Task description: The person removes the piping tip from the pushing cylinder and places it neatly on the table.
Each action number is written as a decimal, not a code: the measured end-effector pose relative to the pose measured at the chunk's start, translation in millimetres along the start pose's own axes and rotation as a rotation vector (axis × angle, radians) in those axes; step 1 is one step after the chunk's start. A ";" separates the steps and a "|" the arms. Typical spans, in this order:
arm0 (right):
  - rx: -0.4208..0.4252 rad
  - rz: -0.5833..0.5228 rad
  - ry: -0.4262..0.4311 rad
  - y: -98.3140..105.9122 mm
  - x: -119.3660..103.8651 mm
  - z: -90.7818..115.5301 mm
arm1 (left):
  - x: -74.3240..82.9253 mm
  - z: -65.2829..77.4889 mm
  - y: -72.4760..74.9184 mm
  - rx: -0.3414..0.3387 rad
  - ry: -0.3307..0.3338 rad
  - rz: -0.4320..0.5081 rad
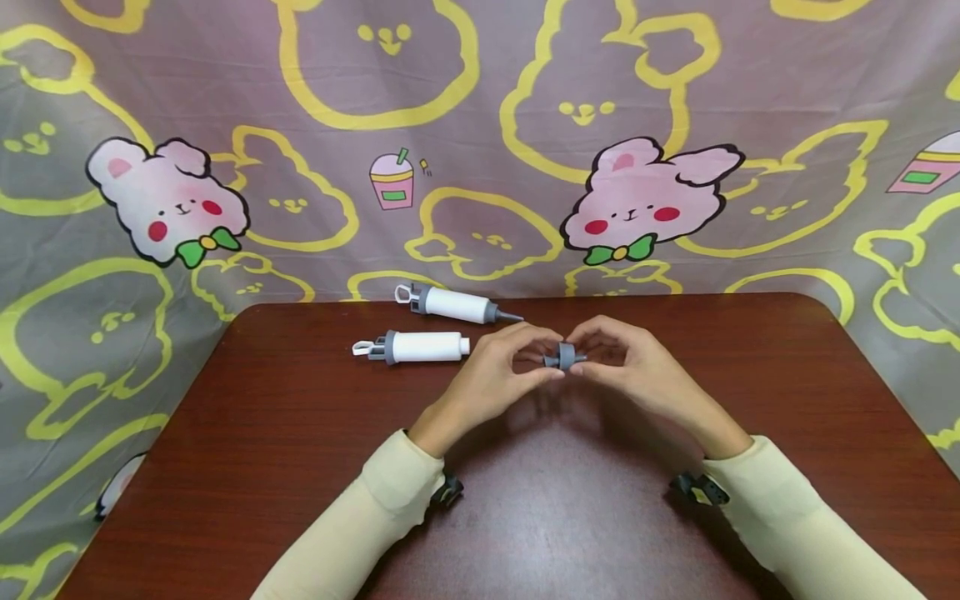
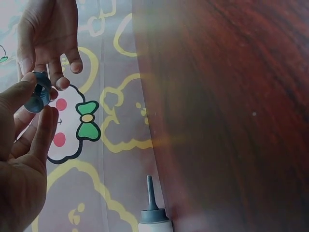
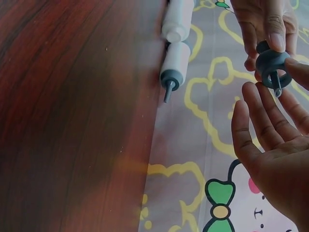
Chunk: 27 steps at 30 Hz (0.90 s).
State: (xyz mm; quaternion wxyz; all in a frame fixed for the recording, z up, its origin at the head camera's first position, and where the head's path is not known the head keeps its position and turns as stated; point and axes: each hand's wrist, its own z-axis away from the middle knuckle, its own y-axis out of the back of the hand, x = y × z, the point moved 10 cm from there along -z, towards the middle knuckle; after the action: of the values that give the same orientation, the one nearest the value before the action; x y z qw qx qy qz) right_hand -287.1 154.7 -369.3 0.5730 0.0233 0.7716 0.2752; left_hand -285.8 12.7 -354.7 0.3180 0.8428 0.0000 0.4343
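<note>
The gray nozzle cap [image 1: 567, 357] is held above the tabletop [image 1: 300, 467], probably light, stiff and smooth plastic; its broad collar [image 3: 270, 61] looks the surest hold, the slim spout [image 3: 275, 83] a weaker one. Left hand [image 1: 495, 367] and right hand [image 1: 645, 358] each have their grip pinched on it. Leftward lie the bare-necked syringe [image 1: 429, 347], near the left hand, and the nozzle-tipped syringe [image 1: 455, 305] by the back edge; room for moving opens rightward and nearer
</note>
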 end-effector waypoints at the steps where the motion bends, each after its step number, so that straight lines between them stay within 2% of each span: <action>1: 0.000 -0.002 0.003 -0.1 -0.5 0.0 | 0.2 -0.1 -0.1 0.000 0.000 0.001; 27: 0.002 0.024 0.030 -1.9 -4.3 -0.9 | 2.8 0.3 -0.8 0.004 0.004 0.015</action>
State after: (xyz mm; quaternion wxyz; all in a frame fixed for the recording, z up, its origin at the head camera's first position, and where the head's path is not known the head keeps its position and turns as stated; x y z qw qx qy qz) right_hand -285.9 151.3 -366.2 0.5582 0.0289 0.7799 0.2816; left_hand -283.6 13.9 -353.2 0.3130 0.8426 -0.0047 0.4381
